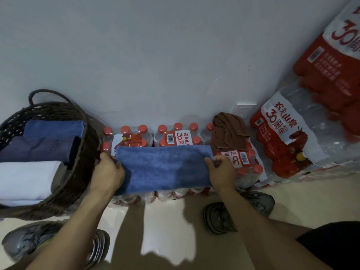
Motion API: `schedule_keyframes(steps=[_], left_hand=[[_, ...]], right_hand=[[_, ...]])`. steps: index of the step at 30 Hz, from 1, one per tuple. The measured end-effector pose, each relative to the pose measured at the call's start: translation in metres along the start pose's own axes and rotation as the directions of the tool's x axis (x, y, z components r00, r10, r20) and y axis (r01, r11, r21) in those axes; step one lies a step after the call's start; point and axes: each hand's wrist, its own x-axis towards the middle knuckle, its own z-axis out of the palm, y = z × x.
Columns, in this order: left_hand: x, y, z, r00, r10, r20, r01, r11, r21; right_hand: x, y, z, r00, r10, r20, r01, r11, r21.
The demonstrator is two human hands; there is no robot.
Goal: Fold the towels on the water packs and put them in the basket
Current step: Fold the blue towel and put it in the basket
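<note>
- the water packs (176, 140) run in a row along the wall, red caps up, and they carry the work; a taller stack of the same packs leans at our right.
- the basket (78, 164) sits at our left, just beside the packs, already holding folded towels: two blue ones and a white one.
- the blue towel (163, 167) lies flat across the packs as a wide band, its long axis running left to right, straight ahead of us and between our hands.
- our left hand (109, 171) pinches the towel's left short end and our right hand (219, 170) pinches the right end, fingers curled over the cloth, so each hand is equally near its own end.
- we judge the next fold brings one short end across to the other; the left end lies nearer the basket.
- a crumpled brown towel (228, 133) waits on the packs just behind our right hand, not yet folded.
</note>
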Motion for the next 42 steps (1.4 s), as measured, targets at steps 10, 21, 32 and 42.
schedule_keyframes(steps=[10,21,32,42], left_hand=[[-0.042,0.003,0.033,0.843,0.537,0.037,-0.536,0.831,0.151],[-0.035,-0.016,0.036,0.858,0.468,0.212,-0.512,0.745,0.429],[-0.041,-0.019,0.032,0.863,0.462,0.203,-0.503,0.757,0.417],[-0.041,-0.015,0.032,0.870,0.453,0.193,-0.491,0.769,0.410]], right_hand=[[0.001,-0.006,-0.003,0.999,-0.054,-0.003,0.053,0.985,-0.166],[-0.004,-0.011,-0.011,0.994,-0.106,0.012,0.102,0.905,-0.412],[0.009,-0.041,-0.007,0.907,0.322,0.272,-0.177,0.877,-0.447],[0.016,-0.033,-0.011,0.961,-0.027,0.277,0.017,0.999,0.038]])
